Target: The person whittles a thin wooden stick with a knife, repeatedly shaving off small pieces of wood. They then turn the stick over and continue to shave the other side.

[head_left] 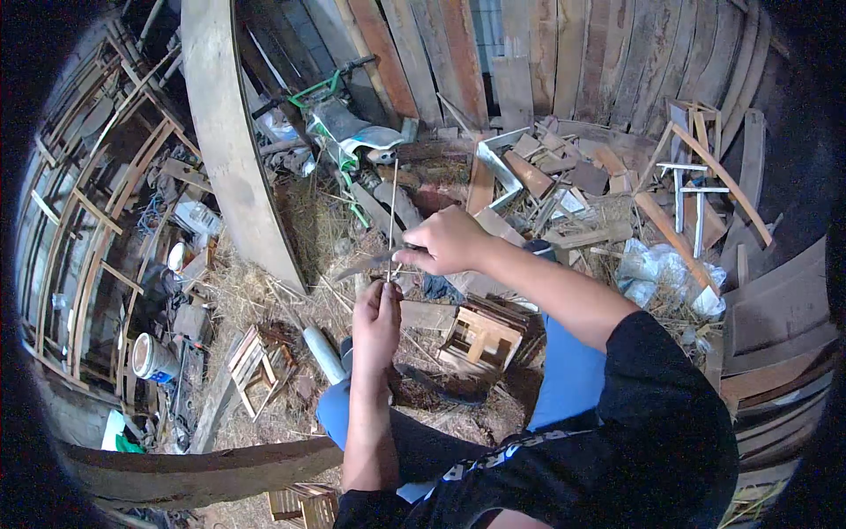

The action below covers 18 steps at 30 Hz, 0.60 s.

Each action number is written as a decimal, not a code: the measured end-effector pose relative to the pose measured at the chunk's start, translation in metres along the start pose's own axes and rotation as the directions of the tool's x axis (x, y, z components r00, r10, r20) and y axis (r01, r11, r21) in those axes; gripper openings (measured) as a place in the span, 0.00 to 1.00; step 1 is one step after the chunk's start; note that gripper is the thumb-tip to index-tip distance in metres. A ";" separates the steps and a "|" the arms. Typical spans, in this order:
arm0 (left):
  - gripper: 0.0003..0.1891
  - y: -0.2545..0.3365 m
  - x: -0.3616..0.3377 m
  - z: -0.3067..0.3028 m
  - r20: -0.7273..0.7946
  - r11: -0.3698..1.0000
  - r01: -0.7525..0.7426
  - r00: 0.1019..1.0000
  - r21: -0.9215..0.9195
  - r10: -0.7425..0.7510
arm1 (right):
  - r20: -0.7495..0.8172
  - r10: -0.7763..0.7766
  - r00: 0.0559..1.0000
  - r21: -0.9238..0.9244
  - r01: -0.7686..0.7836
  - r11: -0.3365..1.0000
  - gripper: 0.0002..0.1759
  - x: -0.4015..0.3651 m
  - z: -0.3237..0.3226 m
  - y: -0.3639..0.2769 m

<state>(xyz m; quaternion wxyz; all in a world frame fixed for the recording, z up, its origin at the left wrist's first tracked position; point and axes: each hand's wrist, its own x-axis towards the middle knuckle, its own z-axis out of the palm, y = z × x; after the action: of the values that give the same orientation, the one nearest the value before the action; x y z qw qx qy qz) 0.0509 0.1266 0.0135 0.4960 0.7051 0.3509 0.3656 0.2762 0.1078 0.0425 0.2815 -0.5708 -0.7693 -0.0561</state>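
Note:
My left hand [377,319] is closed around the lower end of a thin wooden stick [393,198], which points up and away from me. My right hand [448,242] grips a knife, its handle hidden in my fingers. The knife blade [363,265] sticks out to the left and crosses the stick just above my left fingertips. Below both hands, between my knees, a small slatted wooden crate [480,339] stands on the straw-covered ground.
Another small wooden frame [262,370] lies to the left, near a white bucket [155,358]. A tall plywood sheet [231,141] leans at the upper left. Behind are a green and white dirt bike [352,132] and scrap wood [564,172]. A beam [203,472] crosses the lower left.

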 end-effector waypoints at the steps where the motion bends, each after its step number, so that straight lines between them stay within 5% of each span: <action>1: 0.13 -0.002 0.000 0.000 -0.044 0.997 -0.068 0.997 0.032 0.069 | 0.002 0.014 1.000 -0.043 -0.014 0.999 0.32 0.003 0.001 0.006; 4: 0.13 0.011 -0.003 -0.008 -0.012 0.985 0.135 0.990 -0.111 -0.138 | -0.018 0.261 0.965 -0.058 -0.261 0.964 0.31 0.017 0.008 0.034; 6: 0.12 0.006 -0.001 -0.008 0.011 0.990 0.108 0.994 -0.091 -0.107 | -0.220 0.147 0.964 0.013 -0.148 0.989 0.30 0.011 0.013 0.030; 8: 0.12 0.001 -0.003 -0.010 0.049 0.979 0.138 0.990 -0.151 -0.132 | -0.137 0.013 0.991 0.043 -0.007 0.999 0.30 -0.001 0.012 0.007; 13: 0.14 0.013 -0.006 -0.007 0.048 0.986 0.112 0.993 -0.120 -0.107 | -0.161 0.261 0.952 -0.048 -0.272 0.961 0.30 0.019 0.005 0.044; 17: 0.14 -0.003 -0.006 -0.003 -0.039 0.994 0.057 0.997 -0.090 -0.061 | -0.169 -0.017 0.986 0.002 0.018 1.000 0.30 -0.003 0.013 0.018; 18: 0.14 -0.004 -0.005 -0.005 -0.035 0.999 0.036 0.999 -0.041 -0.037 | -0.161 0.053 0.985 -0.025 -0.058 0.998 0.30 0.000 0.015 0.021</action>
<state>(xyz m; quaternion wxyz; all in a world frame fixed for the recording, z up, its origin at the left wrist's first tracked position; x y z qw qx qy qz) 0.0439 0.1248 0.0103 0.5105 0.6818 0.3651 0.3760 0.2897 0.1208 0.0253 0.3355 -0.5896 -0.7271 -0.1054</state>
